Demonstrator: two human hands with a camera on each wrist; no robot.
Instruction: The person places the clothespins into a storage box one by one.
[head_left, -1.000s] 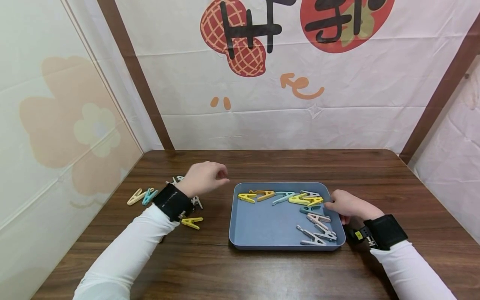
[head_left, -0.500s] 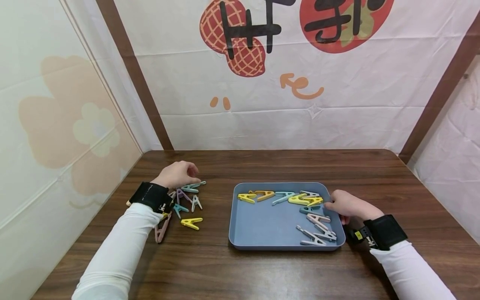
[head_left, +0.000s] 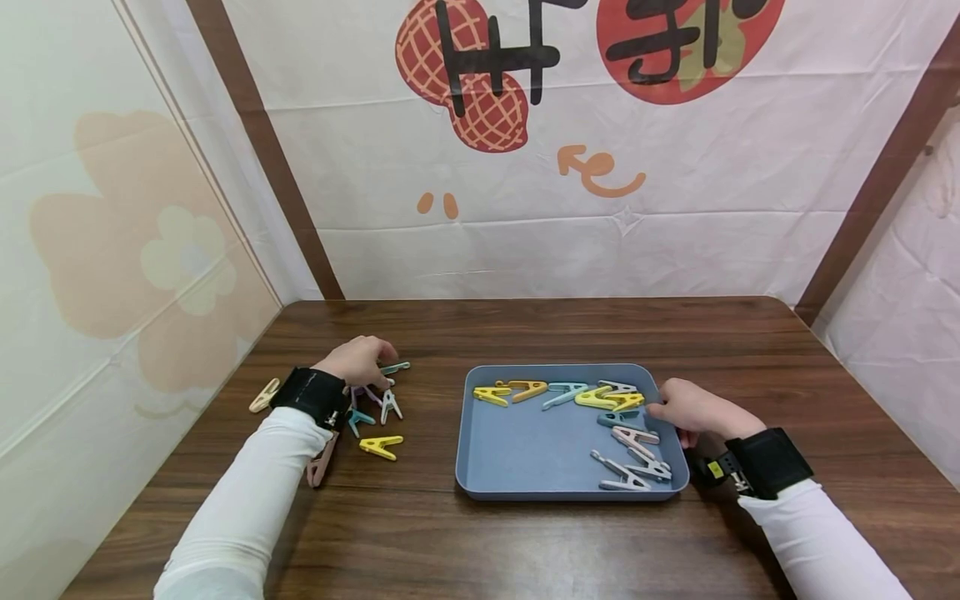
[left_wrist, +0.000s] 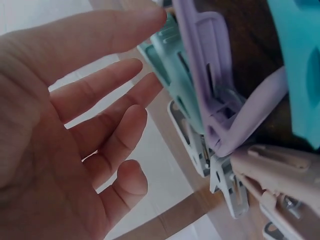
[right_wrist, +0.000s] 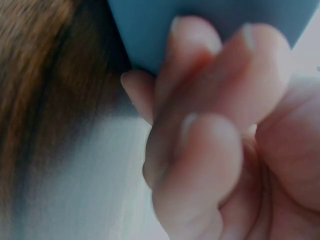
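My left hand reaches over a loose group of clothespins at the left of the table. In the left wrist view its fingers are spread and slightly bent, with the thumb tip right at a mint green clothespin. A purple clothespin lies just beyond it. My right hand holds the right rim of a blue-grey tray; in the right wrist view its curled fingers rest against the tray's wall. Inside the tray lie several clothespins, among them a yellow one.
On the wooden table, a yellow clothespin, a white one and a teal one lie between the left hand and the tray. A beige clothespin sits further left, and a pink one is partly under the sleeve.
My left hand first moved left from near the tray to the loose clothespins, then lowered a little over the mint green one. The right hand has stayed at the tray rim.
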